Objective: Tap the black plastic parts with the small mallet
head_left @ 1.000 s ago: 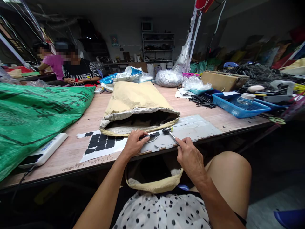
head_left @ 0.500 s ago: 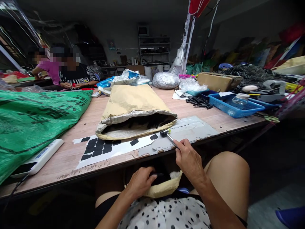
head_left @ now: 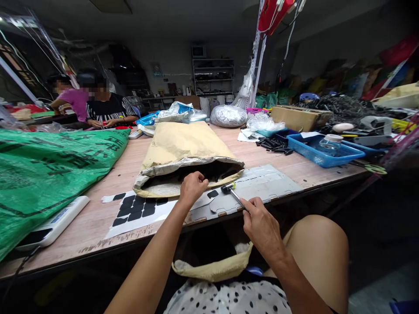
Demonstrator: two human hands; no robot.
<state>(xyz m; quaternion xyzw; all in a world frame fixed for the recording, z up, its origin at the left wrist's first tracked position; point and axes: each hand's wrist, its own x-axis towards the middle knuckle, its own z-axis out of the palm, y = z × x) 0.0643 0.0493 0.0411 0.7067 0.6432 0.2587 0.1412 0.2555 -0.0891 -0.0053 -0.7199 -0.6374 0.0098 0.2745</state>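
My left hand (head_left: 194, 188) is at the mouth of a large tan paper sack (head_left: 193, 138) lying on the table. Its fingers are curled together, and whatever they may hold is hidden. Dark contents show dimly inside the sack. In my right hand (head_left: 260, 218) is the metal handle of a small mallet (head_left: 231, 191), whose black and yellow-green head rests over a grey board (head_left: 268, 181) at the table edge. White sheets with black rounded stickers (head_left: 135, 207) lie under the front of the sack. Across my lap sits an open tan bag (head_left: 216, 268).
A green woven sack (head_left: 55, 168) and a white electronic device (head_left: 63, 220) occupy the left. At right are a blue tray (head_left: 327, 159), black parts (head_left: 275, 145), a cardboard box (head_left: 299, 117) and scissors (head_left: 373, 168). Two people sit across at far left.
My left hand has risen from the lap bag to the mouth of the paper sack. The right hand still grips the mallet in nearly the same place. The view has tilted slightly upward.
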